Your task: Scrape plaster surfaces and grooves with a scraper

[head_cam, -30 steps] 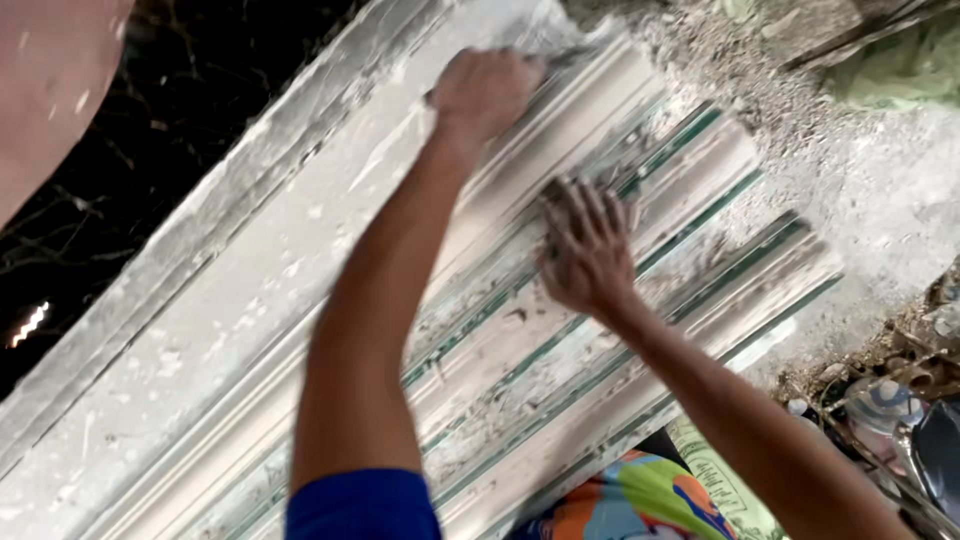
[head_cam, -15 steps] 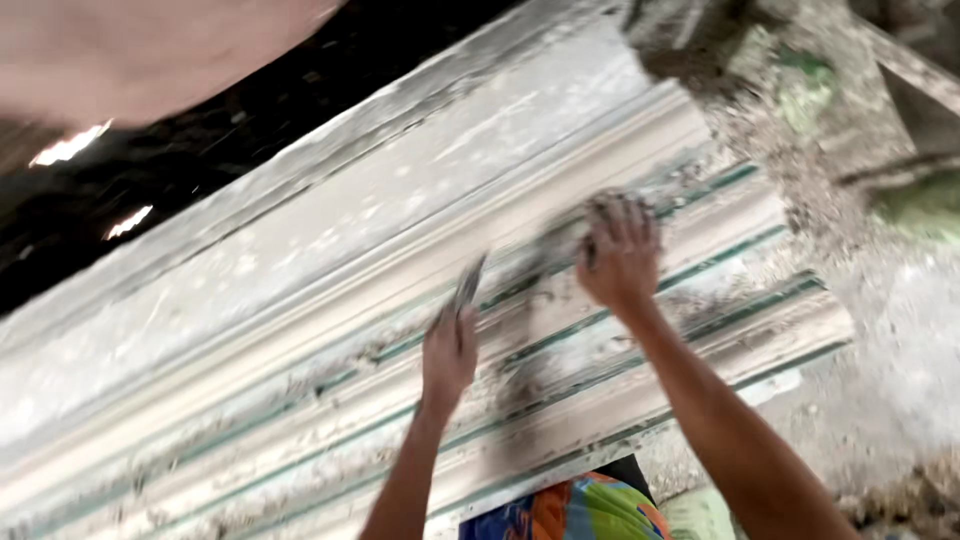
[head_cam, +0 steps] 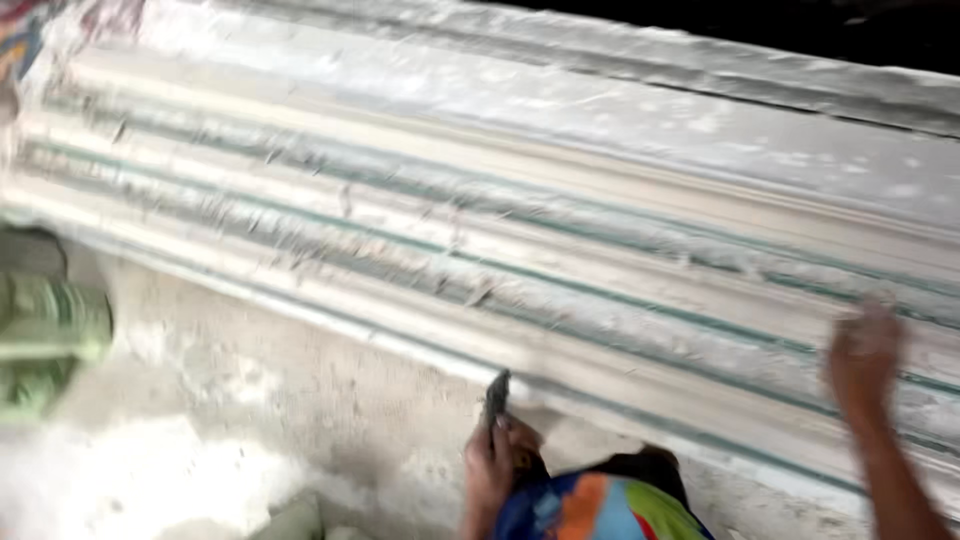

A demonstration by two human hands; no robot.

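The left hand (head_cam: 497, 462) sits low and near, fingers curled in a closed grip, knuckles turned outward, forearm running down out of view. The right hand (head_cam: 864, 355) is farther right, blurred, fingers raised, forearm slanting down to the near right corner.

A rough, pale concrete floor (head_cam: 300, 400), dusted with white plaster, spread below the long work and looked blotchy and uneven. At the left edge sat a blurred green and white object (head_cam: 45, 340), too smeared to tell its kind, and above it a dark grey rounded shape (head_cam: 30, 255) lay just beside it. A pale greenish block (head_cam: 295, 520) showed at the bottom edge, partly cut off by the frame. A garment of bright orange, blue, green and yellow cloth (head_cam: 600, 510) filled the lower middle, with a black patch above it. Along the top right ran a dark, unlit strip (head_cam: 800, 25). In the top left corner a scrap of multicoloured fabric (head_cam: 20, 40) appeared, blurred.
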